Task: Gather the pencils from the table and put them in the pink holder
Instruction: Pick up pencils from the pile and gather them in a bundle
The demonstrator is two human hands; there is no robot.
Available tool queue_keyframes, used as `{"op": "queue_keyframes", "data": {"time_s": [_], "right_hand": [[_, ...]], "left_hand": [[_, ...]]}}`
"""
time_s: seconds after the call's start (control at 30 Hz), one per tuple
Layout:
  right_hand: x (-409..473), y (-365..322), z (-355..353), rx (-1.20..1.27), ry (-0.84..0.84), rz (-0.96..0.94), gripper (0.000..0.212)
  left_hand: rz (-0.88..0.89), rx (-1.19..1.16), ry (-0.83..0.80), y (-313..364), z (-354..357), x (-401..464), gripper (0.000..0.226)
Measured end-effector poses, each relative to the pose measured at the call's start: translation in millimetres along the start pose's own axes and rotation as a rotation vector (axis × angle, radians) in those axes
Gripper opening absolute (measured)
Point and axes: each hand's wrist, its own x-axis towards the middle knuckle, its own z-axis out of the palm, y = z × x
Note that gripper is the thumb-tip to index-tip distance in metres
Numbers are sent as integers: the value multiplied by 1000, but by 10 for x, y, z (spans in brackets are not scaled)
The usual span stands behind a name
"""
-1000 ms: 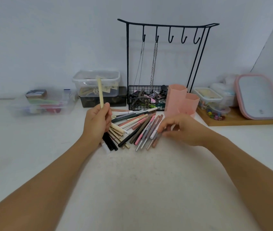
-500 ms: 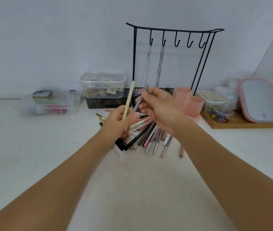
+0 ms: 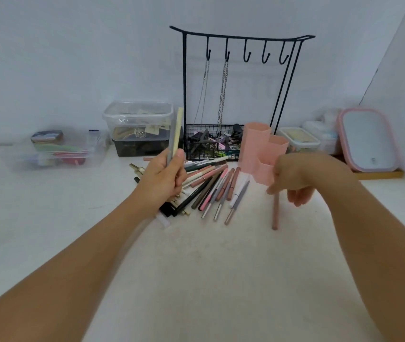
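Observation:
My left hand (image 3: 164, 178) grips two pencils upright, a cream one (image 3: 177, 129) and a grey one (image 3: 171, 144) beside it. Under and right of that hand a pile of several pencils (image 3: 215, 187) lies fanned on the white table. The pink holder (image 3: 258, 146), with hexagonal cups, stands just behind the pile. My right hand (image 3: 297, 178) hovers in front of the holder with its fingers hanging down and nothing in them. Its fingertips are at the far end of a lone brown-pink pencil (image 3: 275, 213) that lies on the table.
A black hook stand (image 3: 241, 45) with chains and a wire basket (image 3: 211, 144) stands behind the pile. Clear plastic boxes (image 3: 138, 119) sit at the back left, and a pink-rimmed mirror (image 3: 368, 139) on a wooden tray sits at the back right.
My right hand lifted a grey pencil from the pile and passed it to my left hand. It then swung right and down to the lone brown-pink pencil.

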Motion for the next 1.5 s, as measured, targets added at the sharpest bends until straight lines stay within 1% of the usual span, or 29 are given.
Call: {"op": "queue_keyframes", "data": {"time_s": [0.07, 0.2, 0.3, 0.37, 0.43, 0.5, 0.57, 0.6, 0.67, 0.77, 0.83, 0.93, 0.97, 1.0, 1.07, 1.13, 1.27, 1.33, 1.4, 1.5], "right_hand": [[119, 79, 70, 99, -25, 24, 33], [263, 155, 132, 277, -82, -27, 20], [223, 183, 121, 319, -137, -88, 21], [141, 142, 84, 382, -193, -186, 16], [50, 44, 41, 519, -270, -358, 15], [-24, -118, 34, 687, -331, -558, 18], [-80, -309, 90, 927, -388, -712, 27], [-91, -407, 147, 1055, -408, -750, 34], [-84, -581, 304, 1208, -363, -714, 39], [-33, -753, 521, 1215, -175, -589, 21], [-4, -780, 594, 1212, -99, -559, 12], [-10, -782, 610, 1048, 81, -580, 22], [-29, -802, 610, 1000, 115, -597, 26], [-54, -827, 613, 972, 118, -613, 29], [-106, -884, 630, 967, 55, -643, 33], [-153, -939, 648, 922, 16, -677, 30], [-198, -1027, 681, 788, 57, -743, 26], [-188, -1036, 687, 693, 83, -753, 19], [-182, -1035, 693, 626, 94, -763, 14], [-183, -993, 630, 615, 44, -752, 18]], "left_hand": [[-2, 0, -7, -3, 22, 4, 39], [-67, -36, 18, -18, 8, 18, 48], [-81, -49, 52, -22, -19, 31, 49], [-86, -61, 58, -28, -30, 36, 49], [-93, -85, 60, -29, -35, 34, 47], [-97, -114, 65, -15, -41, 29, 43], [-101, -155, 81, 5, -59, 24, 40], [-102, -186, 89, 11, -75, 26, 39], [-113, -262, 95, 8, -108, 32, 39], [-122, -315, 79, -14, -149, 48, 37], [-119, -312, 61, -27, -163, 63, 35], [-95, -310, 30, -20, -174, 69, 34], [-81, -301, 23, -18, -171, 64, 35], [-68, -288, 17, -18, -162, 54, 36], [-39, -252, -3, -20, -121, 32, 36], [-1, -203, -35, -16, -63, -2, 30], [10, -167, -9, 16, 40, -48, 20], [2, -150, 5, 20, 65, -44, 18], [-24, -122, 40, 26, 76, -37, 24], [-48, -72, 66, 41, 65, -36, 32]]}}
